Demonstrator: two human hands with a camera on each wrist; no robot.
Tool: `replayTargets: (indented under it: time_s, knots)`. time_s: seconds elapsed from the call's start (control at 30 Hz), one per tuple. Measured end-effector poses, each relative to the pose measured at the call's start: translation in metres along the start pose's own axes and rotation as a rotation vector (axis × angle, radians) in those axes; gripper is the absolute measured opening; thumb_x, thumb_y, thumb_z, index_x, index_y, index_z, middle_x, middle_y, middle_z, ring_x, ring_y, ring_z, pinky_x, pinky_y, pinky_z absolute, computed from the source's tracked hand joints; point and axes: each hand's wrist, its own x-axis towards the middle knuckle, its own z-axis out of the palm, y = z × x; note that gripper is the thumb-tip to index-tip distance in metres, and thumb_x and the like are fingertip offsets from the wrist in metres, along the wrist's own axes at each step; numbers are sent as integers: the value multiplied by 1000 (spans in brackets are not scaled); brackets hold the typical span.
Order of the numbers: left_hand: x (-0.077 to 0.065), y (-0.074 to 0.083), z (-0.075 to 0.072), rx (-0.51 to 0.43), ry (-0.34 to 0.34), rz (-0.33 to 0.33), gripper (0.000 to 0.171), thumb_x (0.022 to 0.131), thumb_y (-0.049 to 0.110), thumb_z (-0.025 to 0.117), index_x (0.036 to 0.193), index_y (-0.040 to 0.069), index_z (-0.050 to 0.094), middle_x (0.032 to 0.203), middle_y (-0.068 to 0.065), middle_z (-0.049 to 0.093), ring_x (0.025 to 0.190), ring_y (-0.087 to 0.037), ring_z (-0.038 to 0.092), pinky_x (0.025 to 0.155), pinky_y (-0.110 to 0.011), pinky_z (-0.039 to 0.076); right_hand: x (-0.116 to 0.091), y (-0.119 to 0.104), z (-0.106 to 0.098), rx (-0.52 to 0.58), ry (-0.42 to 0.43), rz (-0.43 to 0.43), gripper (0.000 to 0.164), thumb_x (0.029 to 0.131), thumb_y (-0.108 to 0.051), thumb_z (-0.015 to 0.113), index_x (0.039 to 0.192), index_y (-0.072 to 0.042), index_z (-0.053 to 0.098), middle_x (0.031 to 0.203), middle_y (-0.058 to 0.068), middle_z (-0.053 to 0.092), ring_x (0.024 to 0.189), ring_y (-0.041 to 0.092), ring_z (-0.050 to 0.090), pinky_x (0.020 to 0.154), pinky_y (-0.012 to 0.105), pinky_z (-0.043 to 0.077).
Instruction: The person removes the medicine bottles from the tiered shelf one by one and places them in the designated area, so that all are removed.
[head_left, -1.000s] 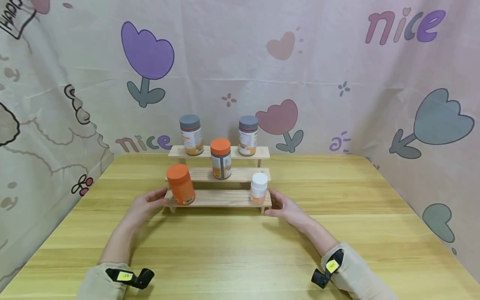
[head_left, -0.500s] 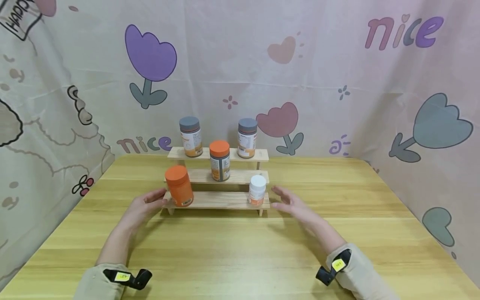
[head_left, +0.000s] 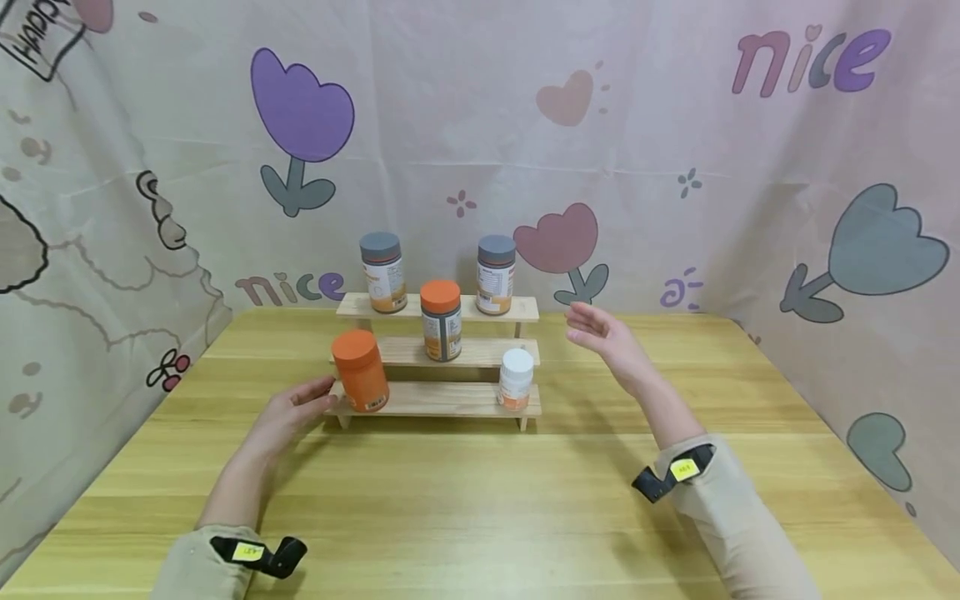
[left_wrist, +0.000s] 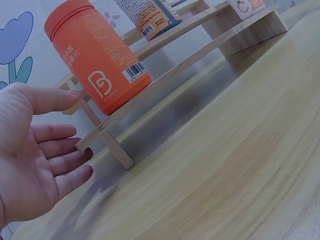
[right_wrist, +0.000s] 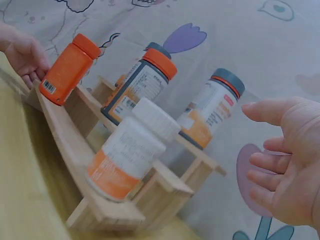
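A three-step wooden display rack [head_left: 442,400] stands on the table with several supplement bottles upright on it. My left hand [head_left: 288,414] is at the left end of the bottom step, fingertips at its edge, beside an orange bottle [head_left: 363,375]; in the left wrist view the fingers are loosely bent. My right hand [head_left: 609,340] is raised off the rack's right side, holding nothing, fingers extended. A small white bottle [head_left: 516,382] occupies the bottom step's right end. On the middle step is an orange-capped bottle [head_left: 441,323]. Two grey-capped bottles, one left [head_left: 384,275] and one right [head_left: 496,277], share the top step.
The rack sits toward the back of a wood-grain table [head_left: 450,517]. Behind and along both sides hangs a printed cloth [head_left: 427,108] with tulips and lettering. Bare tabletop lies in front of the rack and to its right.
My right hand has come away from the rack's right end, first rightward, then up and toward the back. The left hand stays at the left end. The bottles keep their places.
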Motion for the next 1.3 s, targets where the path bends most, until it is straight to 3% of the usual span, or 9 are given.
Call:
replayTargets:
  time_s: [0.17, 0.4, 0.57, 0.67, 0.87, 1.1, 1.3]
  knots:
    - [-1, 1, -3, 4, -8, 13, 64, 95, 26, 53, 142, -8, 25, 146, -26, 25, 132, -38, 27, 106, -47, 26, 20, -18, 5, -17, -26, -7, 63, 93, -15, 56, 145, 1, 24, 145, 21, 32, 132, 30, 32, 109, 41, 23]
    - [-2, -1, -5, -2, -31, 36, 67, 94, 24, 55, 143, -7, 23, 147, -26, 23, 134, -39, 23, 107, -49, 22, 50, -50, 21, -72, 12, -18, 64, 91, -16, 60, 144, -4, 28, 142, 15, 38, 130, 26, 35, 108, 38, 28]
    - [-1, -3, -7, -5, -55, 67, 66, 94, 20, 56, 143, -9, 22, 146, -27, 23, 134, -39, 22, 106, -38, 29, 71, -64, 36, -147, 50, -20, 71, 88, -20, 64, 146, -8, 26, 142, 15, 36, 131, 26, 34, 107, 40, 30]
    - [-2, -5, -7, -13, -63, 73, 66, 93, 19, 56, 142, -9, 22, 146, -27, 23, 134, -39, 22, 105, -35, 30, 81, -67, 45, -196, 74, -13, 73, 86, -21, 66, 146, -9, 26, 142, 14, 37, 130, 26, 35, 105, 40, 31]
    - [-3, -8, -8, -27, -70, 70, 67, 93, 17, 56, 143, -9, 20, 148, -27, 20, 135, -39, 19, 107, -44, 22, 95, -65, 63, -243, 155, -49, 73, 85, -21, 68, 145, -8, 28, 137, 15, 43, 122, 27, 42, 101, 39, 37]
    - [-4, -10, -8, -29, -68, 77, 64, 94, 15, 55, 142, -10, 20, 146, -29, 21, 134, -40, 21, 96, -15, 35, 105, -60, 77, -343, 262, -63, 72, 83, -28, 70, 143, -11, 33, 133, 13, 47, 116, 26, 47, 95, 39, 42]
    - [-4, -8, -8, -29, -74, 76, 65, 94, 15, 55, 143, -9, 20, 147, -28, 20, 135, -39, 20, 103, -27, 32, 104, -61, 76, -351, 326, -91, 66, 81, -26, 72, 137, -8, 41, 127, 11, 52, 110, 26, 50, 92, 38, 44]
